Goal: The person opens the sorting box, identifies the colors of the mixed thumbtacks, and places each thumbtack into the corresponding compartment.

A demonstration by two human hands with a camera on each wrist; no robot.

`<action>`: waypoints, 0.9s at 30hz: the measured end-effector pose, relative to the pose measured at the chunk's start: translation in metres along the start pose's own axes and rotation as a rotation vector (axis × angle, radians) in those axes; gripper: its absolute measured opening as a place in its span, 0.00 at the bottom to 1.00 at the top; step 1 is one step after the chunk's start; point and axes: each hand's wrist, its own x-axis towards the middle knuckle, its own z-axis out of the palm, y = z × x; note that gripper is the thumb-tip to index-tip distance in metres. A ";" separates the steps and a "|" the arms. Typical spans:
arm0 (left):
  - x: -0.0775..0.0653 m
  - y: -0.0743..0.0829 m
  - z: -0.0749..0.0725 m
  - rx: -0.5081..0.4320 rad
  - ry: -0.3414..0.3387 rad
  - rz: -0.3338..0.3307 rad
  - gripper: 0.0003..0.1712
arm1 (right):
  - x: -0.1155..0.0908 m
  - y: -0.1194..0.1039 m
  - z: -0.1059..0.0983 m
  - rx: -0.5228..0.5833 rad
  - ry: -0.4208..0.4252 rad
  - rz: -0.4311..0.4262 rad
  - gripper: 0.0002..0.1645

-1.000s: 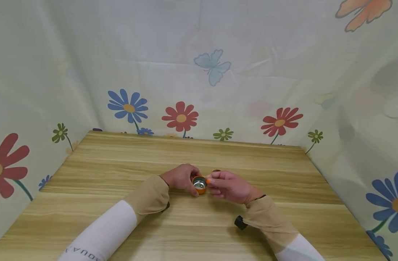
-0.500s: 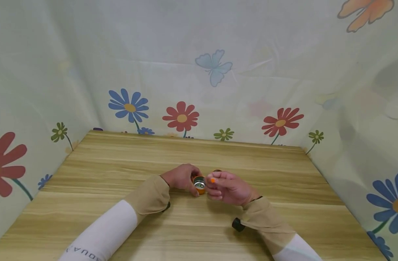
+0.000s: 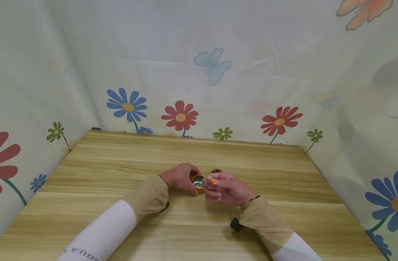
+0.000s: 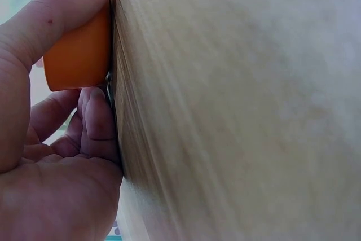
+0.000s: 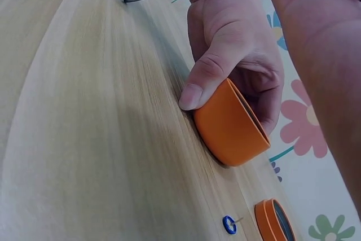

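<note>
A small round orange tin [image 3: 199,190] with a shiny metal inside stands on the table. My left hand [image 3: 181,177] grips it, thumb on the near side and fingers on the far side; the left wrist view shows its plain orange wall [image 4: 79,57]. Just right of the tin, my right hand [image 3: 231,188] pinches a tiny bright orange piece [image 3: 214,182] between thumb and forefinger, above the tabletop. Its kind is too small to tell. In the right wrist view only the right palm and wrist [image 5: 321,43] show, with the fingertips out of frame.
A second orange round part [image 5: 273,221] with a dark inside lies behind my right hand. Near it rests a small blue ring-shaped item [image 5: 229,225] with a thin pale stem. The wooden table [image 3: 137,152] ends at a flower-print cloth [image 3: 146,72] on the back and sides.
My right hand has drawn slightly back from the tin's rim and turned, so the orange piece shows more. My left hand keeps its grip on the tin.
</note>
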 end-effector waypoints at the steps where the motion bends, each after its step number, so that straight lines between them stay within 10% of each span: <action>1: -0.001 0.000 0.000 0.002 0.000 -0.002 0.28 | 0.000 0.000 0.000 0.002 -0.003 0.000 0.09; 9: -0.002 0.000 -0.001 -0.017 0.003 0.022 0.27 | 0.004 -0.006 0.004 -0.018 0.026 0.017 0.10; 18: 0.000 -0.002 0.001 -0.052 -0.004 0.015 0.26 | 0.008 -0.020 0.008 -0.196 0.295 0.200 0.10; 27: 0.001 -0.002 0.001 -0.041 -0.003 0.036 0.23 | 0.020 -0.014 0.000 -1.103 0.546 0.456 0.10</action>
